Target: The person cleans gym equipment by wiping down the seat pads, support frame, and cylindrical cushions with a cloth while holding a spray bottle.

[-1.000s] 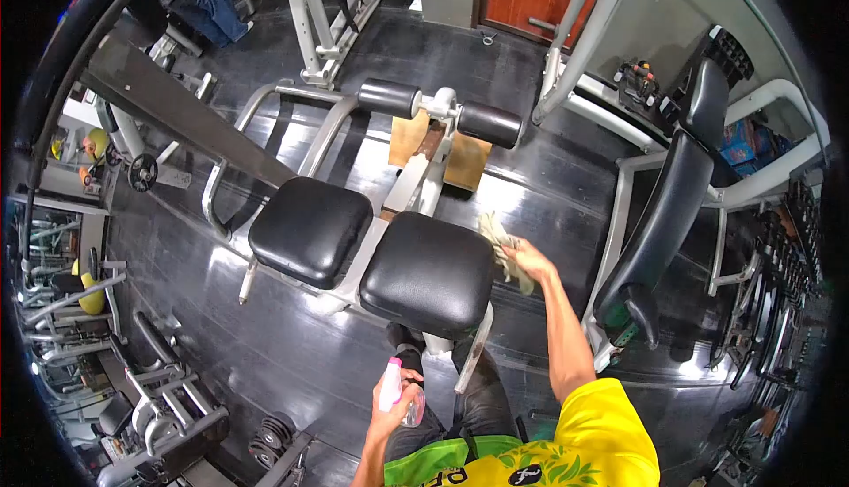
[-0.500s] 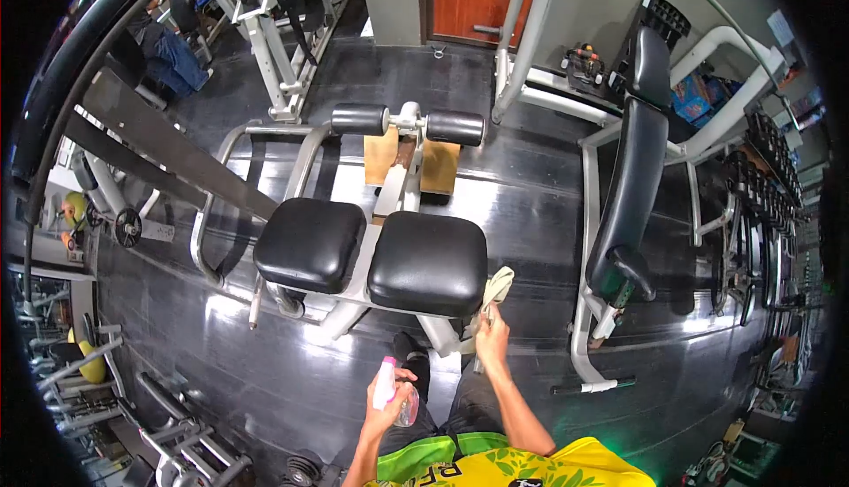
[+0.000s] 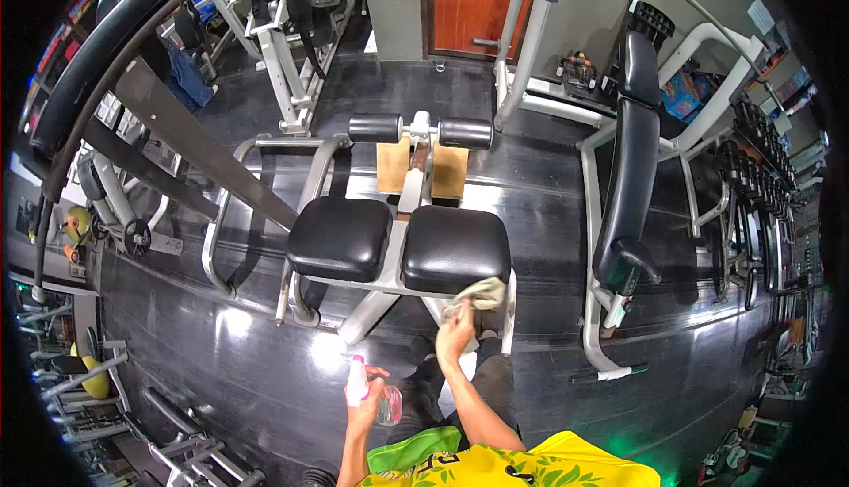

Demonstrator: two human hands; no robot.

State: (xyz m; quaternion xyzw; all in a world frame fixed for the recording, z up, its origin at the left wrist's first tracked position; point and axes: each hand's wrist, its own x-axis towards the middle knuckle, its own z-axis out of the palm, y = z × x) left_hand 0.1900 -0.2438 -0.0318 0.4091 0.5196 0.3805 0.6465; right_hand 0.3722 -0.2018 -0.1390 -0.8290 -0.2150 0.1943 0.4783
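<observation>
My left hand (image 3: 370, 396) is wrapped round a spray bottle (image 3: 389, 406) with a clear body and a white-and-pink spray head, held low in front of my legs. In my right hand (image 3: 455, 332) is a pale cloth (image 3: 482, 295), bunched up at the front edge of the right black seat pad (image 3: 456, 246). I cannot tell whether the cloth presses on the pad or on the frame under it. Beside it is the left black seat pad (image 3: 340, 237), on the same grey metal frame. Two black foam rollers (image 3: 465, 132) sit at the machine's far end.
To the right stands a padded black bench (image 3: 630, 186) on a pale frame. A dumbbell rack (image 3: 756, 195) lines the right side. A dark slanted beam (image 3: 195, 138) crosses on the left. Ahead is a reddish door (image 3: 469, 9); a person's jeans-clad leg (image 3: 187, 80) shows at the upper left.
My right hand has moved left with the cloth, from the right pad's side to its front edge. My left hand with the spray bottle is slightly lower and further left. The view has shifted.
</observation>
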